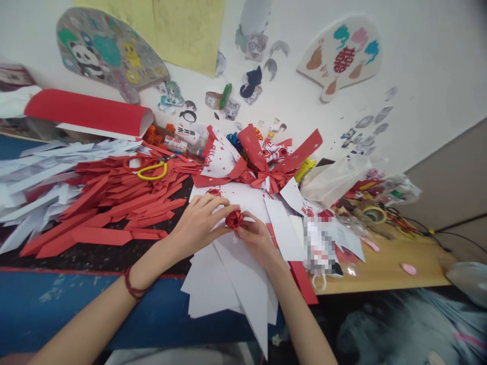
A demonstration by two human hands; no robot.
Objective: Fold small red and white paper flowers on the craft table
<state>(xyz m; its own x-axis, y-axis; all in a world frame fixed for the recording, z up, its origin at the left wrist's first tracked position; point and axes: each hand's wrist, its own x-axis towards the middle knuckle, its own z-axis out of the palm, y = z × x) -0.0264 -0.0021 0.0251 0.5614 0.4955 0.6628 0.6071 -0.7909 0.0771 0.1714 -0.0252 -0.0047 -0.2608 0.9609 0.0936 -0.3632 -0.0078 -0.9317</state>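
A small red folded paper rose (234,219) is held between both hands over the white paper sheets (243,268). My left hand (201,218) grips it from the left, thumb below and fingers above. From the right, the fingertips of my right hand (256,235) close on its lower side. Another red paper piece (213,192) lies just beyond my left hand, partly hidden by the fingers. Behind the hands stand red and white paper bouquets (266,167) with star patterns.
Red paper strips (114,203) and white paper strips (49,172) are heaped at left, with yellow-handled scissors (152,171) on top. A red paper roll (87,112) lies behind them. A white bag (335,177) and a tape roll (374,215) are at right.
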